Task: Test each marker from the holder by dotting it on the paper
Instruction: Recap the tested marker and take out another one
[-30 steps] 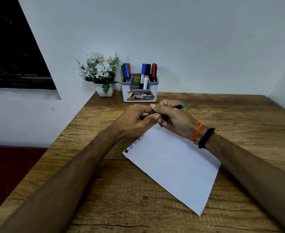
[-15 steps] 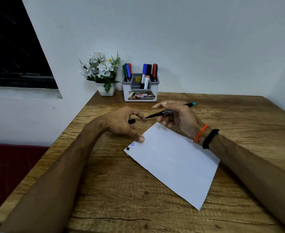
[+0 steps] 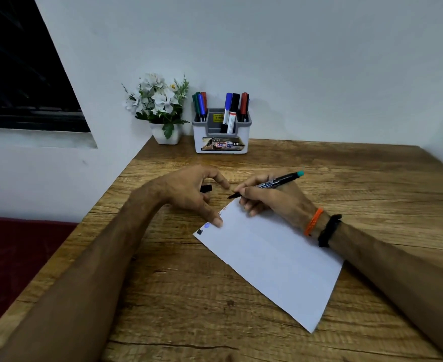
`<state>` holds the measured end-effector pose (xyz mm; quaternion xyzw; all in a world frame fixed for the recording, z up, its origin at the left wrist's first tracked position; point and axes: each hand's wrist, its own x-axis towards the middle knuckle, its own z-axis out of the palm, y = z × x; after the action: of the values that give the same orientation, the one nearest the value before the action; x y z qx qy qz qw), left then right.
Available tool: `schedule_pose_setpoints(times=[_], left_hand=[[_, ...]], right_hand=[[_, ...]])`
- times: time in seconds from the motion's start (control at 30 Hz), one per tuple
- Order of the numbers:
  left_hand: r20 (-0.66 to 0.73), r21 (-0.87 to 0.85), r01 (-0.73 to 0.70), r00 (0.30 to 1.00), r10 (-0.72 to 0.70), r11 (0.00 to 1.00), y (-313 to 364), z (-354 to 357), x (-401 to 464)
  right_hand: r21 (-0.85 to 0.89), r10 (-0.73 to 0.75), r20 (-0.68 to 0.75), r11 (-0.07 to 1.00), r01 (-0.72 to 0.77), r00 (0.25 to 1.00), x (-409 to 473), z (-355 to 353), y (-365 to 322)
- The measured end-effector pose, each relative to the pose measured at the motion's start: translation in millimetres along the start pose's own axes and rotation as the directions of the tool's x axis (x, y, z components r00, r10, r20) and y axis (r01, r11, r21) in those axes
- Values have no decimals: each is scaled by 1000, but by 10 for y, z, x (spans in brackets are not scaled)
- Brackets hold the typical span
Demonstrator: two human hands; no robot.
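Gripping the marker (image 3: 272,184), right hand (image 3: 272,202) hovers at paper (image 3: 275,259) edge.

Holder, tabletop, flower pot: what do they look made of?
Holder: looks like moulded plastic, white body under a grey rim, smooth with a slight sheen, and a printed label on the front.
Tabletop: brown wood grain, matte; solid wood or laminate cannot be told.
Flower pot: white and smooth, either ceramic or plastic; too small to tell.
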<state>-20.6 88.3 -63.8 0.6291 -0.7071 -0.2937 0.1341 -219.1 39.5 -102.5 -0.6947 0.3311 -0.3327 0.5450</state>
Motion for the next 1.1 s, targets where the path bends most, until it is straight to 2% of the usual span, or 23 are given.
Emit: schedule_pose_setpoints(times=[0.27, 0.5, 1.1], left_hand=[[12, 27, 23, 1000, -23, 999, 52, -7, -13], [30, 33, 36, 999, -37, 999, 50, -19, 13], [35, 2, 34, 999, -34, 999, 23, -19, 29]], right_hand=[[-48, -31, -52, 998, 29, 998, -16, 2, 55], [-50, 6, -59, 999, -9, 998, 15, 8, 78], [-128, -15, -60, 992, 7, 998, -2, 25, 49]])
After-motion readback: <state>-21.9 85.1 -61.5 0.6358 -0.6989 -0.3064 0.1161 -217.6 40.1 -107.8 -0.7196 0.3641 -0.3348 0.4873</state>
